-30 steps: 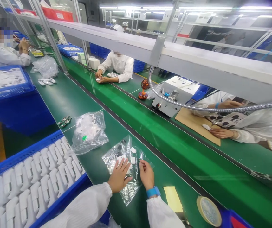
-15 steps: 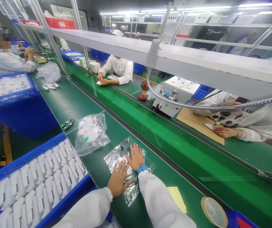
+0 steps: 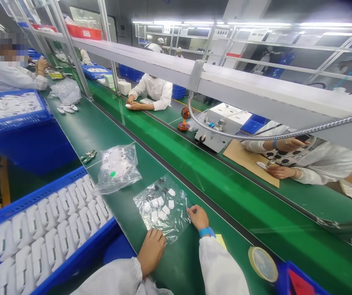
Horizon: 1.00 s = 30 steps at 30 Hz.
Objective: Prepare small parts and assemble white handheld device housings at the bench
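A clear plastic bag (image 3: 179, 205) lies flat on the green bench, with several small white square pieces (image 3: 165, 209) and a few dark ones (image 3: 164, 191) in it. At its right edge my right hand (image 3: 198, 218), with a blue wristband, is closed in a pinch on the plastic. My left hand (image 3: 152, 250) is closed at the bag's near edge, knuckles up; its fingertips are partly hidden against the plastic. Just beyond, a larger clear bag (image 3: 117, 166) of white parts with a green dot rests on the bench.
A blue crate (image 3: 56, 190) with rows of white casings (image 3: 45, 223) stands at left. Green circuit boards (image 3: 89, 155) lie near the bench edge. A tape roll (image 3: 262, 263), yellow paper (image 3: 221, 241) and blue bin (image 3: 299, 280) are at right. Co-workers sit across the green belt (image 3: 225, 186).
My hands were spread flat on top of the bag. They have drawn apart to its right and near edges and closed there, and the white squares now show spread out.
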Each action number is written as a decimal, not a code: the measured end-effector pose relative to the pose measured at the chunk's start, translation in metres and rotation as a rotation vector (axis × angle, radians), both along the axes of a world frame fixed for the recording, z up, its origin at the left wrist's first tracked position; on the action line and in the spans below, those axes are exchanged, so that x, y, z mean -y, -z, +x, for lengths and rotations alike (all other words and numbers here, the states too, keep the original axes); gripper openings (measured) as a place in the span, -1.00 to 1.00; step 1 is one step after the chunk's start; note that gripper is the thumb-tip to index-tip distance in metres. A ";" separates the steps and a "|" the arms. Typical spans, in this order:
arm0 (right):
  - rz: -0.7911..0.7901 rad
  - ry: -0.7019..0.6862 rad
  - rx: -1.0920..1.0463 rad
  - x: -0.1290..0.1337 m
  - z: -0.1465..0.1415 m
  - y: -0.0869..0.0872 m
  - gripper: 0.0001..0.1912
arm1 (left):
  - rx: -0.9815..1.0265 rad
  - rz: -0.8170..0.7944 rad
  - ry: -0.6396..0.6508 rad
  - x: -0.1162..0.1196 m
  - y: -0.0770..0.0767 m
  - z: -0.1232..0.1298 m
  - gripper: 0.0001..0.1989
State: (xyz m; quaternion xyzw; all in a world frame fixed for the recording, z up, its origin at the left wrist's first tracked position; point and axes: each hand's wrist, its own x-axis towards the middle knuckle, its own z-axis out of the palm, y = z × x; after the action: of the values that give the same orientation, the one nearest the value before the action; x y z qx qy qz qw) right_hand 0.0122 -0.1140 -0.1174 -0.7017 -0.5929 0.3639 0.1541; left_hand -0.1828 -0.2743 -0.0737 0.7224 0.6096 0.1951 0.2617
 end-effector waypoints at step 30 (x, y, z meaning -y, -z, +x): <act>0.349 -0.178 -0.294 -0.001 -0.108 0.003 -0.50 | -0.034 0.014 -0.263 -0.066 0.018 -0.060 -0.51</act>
State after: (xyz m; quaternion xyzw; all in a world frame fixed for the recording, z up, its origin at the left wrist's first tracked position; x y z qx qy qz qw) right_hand -0.0961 -0.1126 -0.1209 -0.5489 -0.6774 0.3663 0.3252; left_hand -0.2430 -0.2087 -0.0922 0.6413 0.7021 0.2196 0.2182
